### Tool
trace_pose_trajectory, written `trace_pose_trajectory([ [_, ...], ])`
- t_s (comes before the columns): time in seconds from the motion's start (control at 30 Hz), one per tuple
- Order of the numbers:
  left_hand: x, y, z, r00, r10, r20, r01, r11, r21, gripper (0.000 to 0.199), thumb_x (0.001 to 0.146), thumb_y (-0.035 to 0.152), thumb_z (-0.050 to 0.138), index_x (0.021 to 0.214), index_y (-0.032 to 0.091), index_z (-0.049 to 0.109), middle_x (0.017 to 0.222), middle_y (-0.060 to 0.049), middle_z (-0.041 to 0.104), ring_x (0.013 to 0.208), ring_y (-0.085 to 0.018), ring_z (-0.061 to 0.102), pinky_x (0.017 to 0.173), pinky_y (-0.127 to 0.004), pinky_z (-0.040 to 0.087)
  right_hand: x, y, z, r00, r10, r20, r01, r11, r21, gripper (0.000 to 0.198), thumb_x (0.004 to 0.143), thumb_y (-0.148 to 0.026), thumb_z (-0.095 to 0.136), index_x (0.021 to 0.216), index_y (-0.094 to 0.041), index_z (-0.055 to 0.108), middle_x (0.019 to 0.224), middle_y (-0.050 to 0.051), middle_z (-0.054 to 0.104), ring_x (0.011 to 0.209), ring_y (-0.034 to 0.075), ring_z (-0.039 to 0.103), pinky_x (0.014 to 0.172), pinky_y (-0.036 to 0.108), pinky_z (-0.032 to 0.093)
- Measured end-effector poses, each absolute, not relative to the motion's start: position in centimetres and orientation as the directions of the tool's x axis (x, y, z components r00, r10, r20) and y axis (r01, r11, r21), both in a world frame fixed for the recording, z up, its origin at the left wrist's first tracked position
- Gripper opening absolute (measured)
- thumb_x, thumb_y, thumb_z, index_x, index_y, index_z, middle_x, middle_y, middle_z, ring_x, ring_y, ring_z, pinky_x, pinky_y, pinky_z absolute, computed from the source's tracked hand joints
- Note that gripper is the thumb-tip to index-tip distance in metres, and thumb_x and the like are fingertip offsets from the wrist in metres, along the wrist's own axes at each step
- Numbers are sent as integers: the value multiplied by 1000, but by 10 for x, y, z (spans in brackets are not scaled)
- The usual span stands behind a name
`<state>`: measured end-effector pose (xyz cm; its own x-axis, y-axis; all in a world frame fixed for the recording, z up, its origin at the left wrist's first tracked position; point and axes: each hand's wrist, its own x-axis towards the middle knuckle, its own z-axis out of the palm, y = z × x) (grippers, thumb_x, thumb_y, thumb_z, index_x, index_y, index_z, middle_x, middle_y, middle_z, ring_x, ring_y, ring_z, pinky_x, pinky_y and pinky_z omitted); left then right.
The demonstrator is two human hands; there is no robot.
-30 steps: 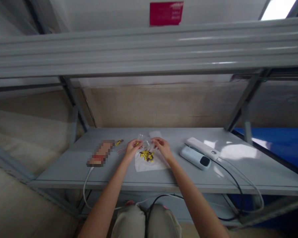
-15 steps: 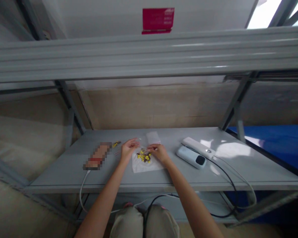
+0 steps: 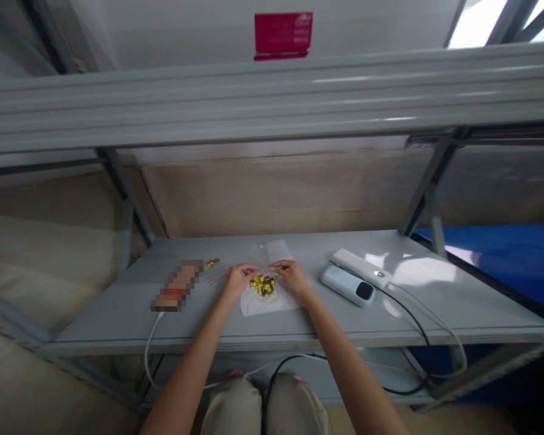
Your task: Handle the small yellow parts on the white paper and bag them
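Note:
A pile of small yellow and brown pieces (image 3: 263,286) lies on a white plastic sheet or bag (image 3: 254,307) on the grey shelf. Just behind the pile, a small clear plastic bag (image 3: 260,255) shows between my hands. My left hand (image 3: 240,278) has its fingers pinched at the bag's left side, close to the pile. From the right, my right hand (image 3: 292,274) pinches at the bag's near right edge. The film is thin and blurred, so the exact grip is hard to see. A stack of clear bags (image 3: 279,249) sits behind my right hand.
Left of my hands lie a small yellow-and-brown piece (image 3: 211,263), thin sticks (image 3: 217,278) and a pixelated phone-like object (image 3: 178,286) on a white cable. To the right are a light blue device (image 3: 348,285) and a white bar (image 3: 360,266) with cables. A beam (image 3: 272,109) crosses above.
My left hand has come down and a little right, nearer the pile, and its fingers have closed in. My right hand stays almost in place. The clear bag now shows more plainly behind the fingertips.

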<state>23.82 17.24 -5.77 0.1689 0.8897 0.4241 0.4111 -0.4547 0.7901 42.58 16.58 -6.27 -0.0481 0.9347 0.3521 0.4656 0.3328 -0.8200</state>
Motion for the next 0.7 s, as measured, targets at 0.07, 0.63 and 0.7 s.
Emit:
trace_pose_trajectory([
  [0.07,237,175,-61,153,883,443,415,-464,782,8,65,15,65,72,15,70,70,-3,69,61,-12,55,62,-23,43,425,165,-62,-84,936,342,474,339,-813,19,72,-24,60,86,-17,71,85,7,71,70,16,60,69,26,44],
  [0.63,233,173,-59,173,835,522,628,-502,595,4,71,18,62,70,15,64,69,-3,64,65,-14,53,65,-24,40,422,154,-51,-84,900,427,668,369,-646,17,77,-31,57,79,-20,70,78,4,70,66,14,58,64,23,40],
  [0.7,235,173,-59,215,812,542,612,-545,574,4,72,17,59,70,15,62,70,-2,61,69,-14,53,67,-24,40,421,153,-50,-89,890,447,675,384,-630,16,76,-28,57,77,-18,70,75,4,69,64,13,57,62,22,39],
])
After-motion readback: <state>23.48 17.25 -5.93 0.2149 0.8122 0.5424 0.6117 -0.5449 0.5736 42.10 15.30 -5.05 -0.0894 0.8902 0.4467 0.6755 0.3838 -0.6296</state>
